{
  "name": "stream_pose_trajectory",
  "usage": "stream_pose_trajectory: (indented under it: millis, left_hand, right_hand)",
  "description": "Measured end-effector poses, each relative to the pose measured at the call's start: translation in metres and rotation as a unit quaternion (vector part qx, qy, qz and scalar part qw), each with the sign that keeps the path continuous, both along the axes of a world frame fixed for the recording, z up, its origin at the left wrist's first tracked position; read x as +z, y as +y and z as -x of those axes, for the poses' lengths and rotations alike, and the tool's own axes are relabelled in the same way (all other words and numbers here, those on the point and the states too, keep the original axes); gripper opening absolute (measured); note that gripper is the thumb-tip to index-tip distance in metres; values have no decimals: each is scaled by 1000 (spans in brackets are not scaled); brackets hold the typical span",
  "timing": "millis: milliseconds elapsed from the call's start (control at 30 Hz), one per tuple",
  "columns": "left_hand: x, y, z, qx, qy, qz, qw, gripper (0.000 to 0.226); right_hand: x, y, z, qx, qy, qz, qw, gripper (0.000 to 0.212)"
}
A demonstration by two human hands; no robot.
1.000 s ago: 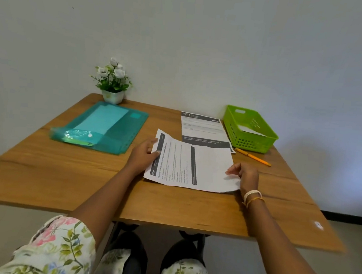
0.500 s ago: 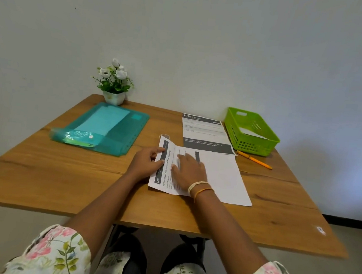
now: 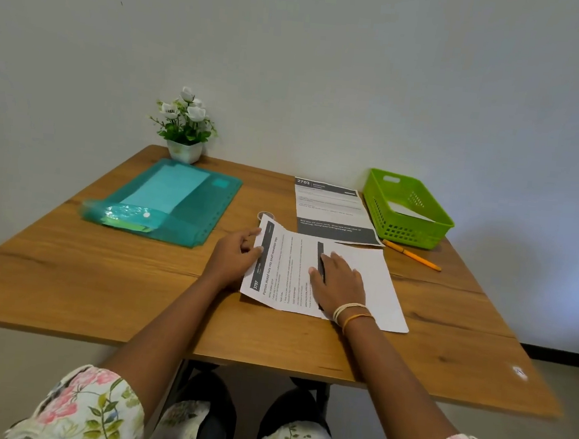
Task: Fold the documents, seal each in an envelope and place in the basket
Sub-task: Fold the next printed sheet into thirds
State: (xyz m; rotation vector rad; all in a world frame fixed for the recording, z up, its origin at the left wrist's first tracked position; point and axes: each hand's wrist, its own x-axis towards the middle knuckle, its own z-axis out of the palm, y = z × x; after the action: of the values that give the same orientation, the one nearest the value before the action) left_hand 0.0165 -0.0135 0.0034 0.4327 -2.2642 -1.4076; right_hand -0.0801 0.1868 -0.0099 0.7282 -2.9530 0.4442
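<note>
Head view: on the wooden bench [image 3: 105,283] a printed sheet [image 3: 293,272] lies partly folded, its right part turned over to show blank white. Left hand [image 3: 236,258] pinches the sheet's left edge between thumb and fingers; right hand [image 3: 338,282] lies flat on the fold, fingers straight. Behind it lies a second sheet [image 3: 332,205], then a green basket [image 3: 418,228] holding a white envelope [image 3: 407,211].

A printed document [image 3: 290,272] lies partly folded on the table, near the green basket [image 3: 418,228].
</note>
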Motion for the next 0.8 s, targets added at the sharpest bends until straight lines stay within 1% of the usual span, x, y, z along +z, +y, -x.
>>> stream_pose_trajectory:
  millis: [67, 167, 267, 300, 333, 400, 500, 600, 667, 733, 800]
  left_hand:
    - [0, 3, -2, 2, 22, -36, 999, 38]
    - [2, 11, 0, 31, 41, -62, 997, 36]
    - [3, 21, 1, 31, 73, -156, 985, 32]
    - [3, 21, 1, 33, 67, -152, 985, 32]
    - [2, 22, 0, 32, 50, -121, 991, 32]
    - [0, 20, -1, 17, 12, -20, 1000, 33]
    - [0, 22, -3, -19, -44, 85, 995, 27]
    - [-1, 25, -3, -41, -67, 240, 968, 24]
    - [-3, 27, -3, -39, -66, 308, 948, 28]
    - [-3, 29, -1, -26, -68, 340, 938, 31]
    - [-5, 30, 0, -7, -78, 368, 927, 33]
  right_hand:
    - [-1, -4, -4, 7, 4, 2, 1000, 54]
    - [-2, -11, -9, 17, 6, 15, 1000, 54]
    - [-1, -15, -12, 29, 8, 18, 999, 55]
    - [-1, -16, -12, 29, 9, 22, 999, 55]
    - [0, -16, -12, 29, 11, 28, 999, 54]
    - [1, -17, -12, 30, 12, 44, 999, 50]
    - [4, -13, -12, 25, 17, 114, 993, 38]
    - [11, -10, -16, 1, -15, 226, 974, 33]
    - [17, -8, -19, -5, -32, 275, 961, 33]
    - [20, -5, -22, 16, -21, 277, 960, 32]
    - [21, -4, -28, 81, -9, 235, 969, 34]
